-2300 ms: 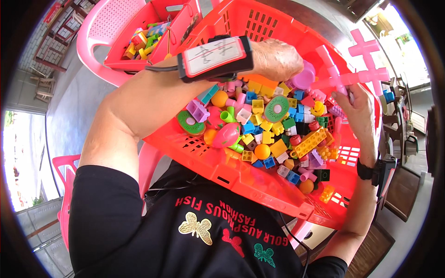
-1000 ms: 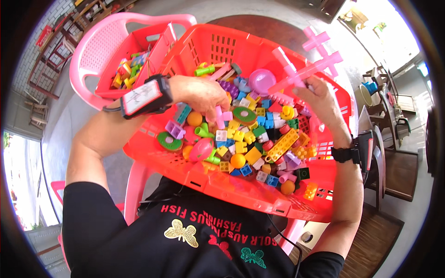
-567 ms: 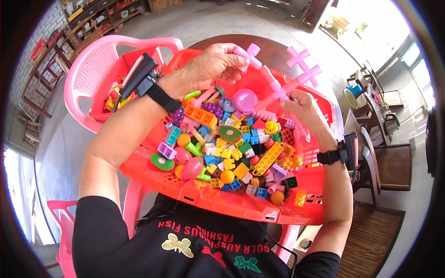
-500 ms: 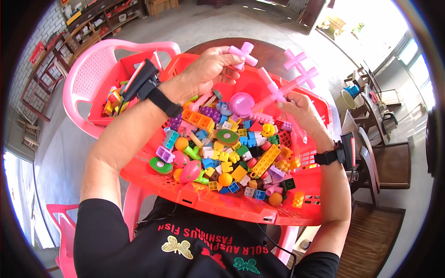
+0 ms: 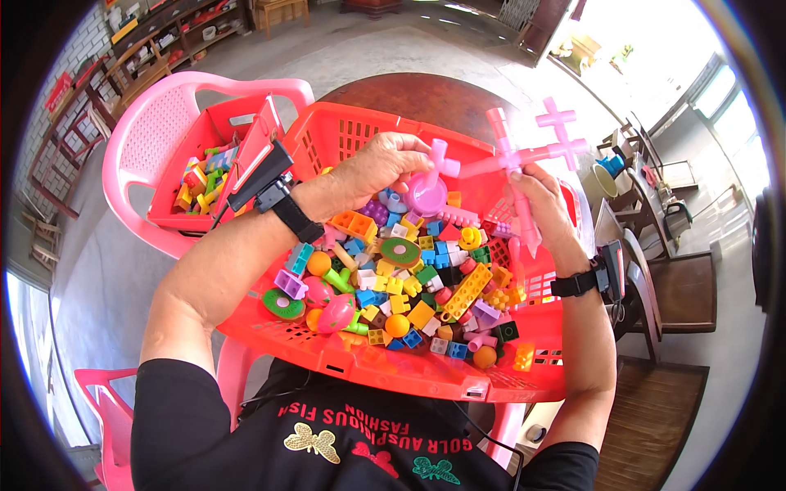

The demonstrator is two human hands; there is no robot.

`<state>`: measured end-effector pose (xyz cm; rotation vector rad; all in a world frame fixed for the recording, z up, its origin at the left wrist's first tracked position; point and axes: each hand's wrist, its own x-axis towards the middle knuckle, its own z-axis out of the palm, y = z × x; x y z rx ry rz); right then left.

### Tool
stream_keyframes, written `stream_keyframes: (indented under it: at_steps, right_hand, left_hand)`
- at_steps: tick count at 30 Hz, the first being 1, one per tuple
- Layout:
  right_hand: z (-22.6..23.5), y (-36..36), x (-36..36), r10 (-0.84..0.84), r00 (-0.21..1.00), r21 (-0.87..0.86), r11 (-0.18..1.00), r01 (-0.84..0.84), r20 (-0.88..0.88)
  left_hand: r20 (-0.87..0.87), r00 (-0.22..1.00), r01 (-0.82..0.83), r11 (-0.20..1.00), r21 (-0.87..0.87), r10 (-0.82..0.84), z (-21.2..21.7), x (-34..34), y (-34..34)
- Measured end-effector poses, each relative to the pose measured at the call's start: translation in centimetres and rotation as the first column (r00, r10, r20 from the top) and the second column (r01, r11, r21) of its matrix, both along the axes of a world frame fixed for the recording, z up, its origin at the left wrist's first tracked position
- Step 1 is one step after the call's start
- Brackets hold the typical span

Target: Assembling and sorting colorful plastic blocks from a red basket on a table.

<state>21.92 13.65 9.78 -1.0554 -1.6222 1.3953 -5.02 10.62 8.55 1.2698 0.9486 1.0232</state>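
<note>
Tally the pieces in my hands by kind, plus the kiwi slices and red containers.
Pink connector in the left hand: 1
Joined pink pipe structure in the right hand: 1
Kiwi slices: 2
Red containers: 2
Total: 6

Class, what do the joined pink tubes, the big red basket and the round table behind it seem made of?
Joined pink tubes: probably hard plastic, smooth; the straight lengths hold their shape.
Big red basket: most likely moulded plastic; shiny rim, regular slots through its walls.
Round table: perhaps wood, fairly smooth, reddish-brown; no clear grain shows, so unsure.
</note>
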Motion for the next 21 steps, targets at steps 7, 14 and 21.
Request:
stream_keyframes:
  at_steps: [7,14,21]
  right_hand:
    - [0.0,-0.8,-0.5,-0.019,0.985,0.053,0.998,0.028,-0.171]
    - [0.1,-1.5,-0.8,0.003,0.991,0.057,0.998,0.005,-0.133]
    - [0.3,-1.3,-0.8,0.017,0.992,0.038,0.999,-0.012,-0.126]
  left_hand:
    - [-0.057,0.994,0.092,0.994,0.062,-0.089,-0.6,0.3,-0.3]
    - [-0.21,0.965,0.173,0.983,0.055,-0.158,0.3,0.9,-1.1]
    - [-0.151,0.977,0.17,0.98,0.105,-0.153,-0.6,0.4,-0.4]
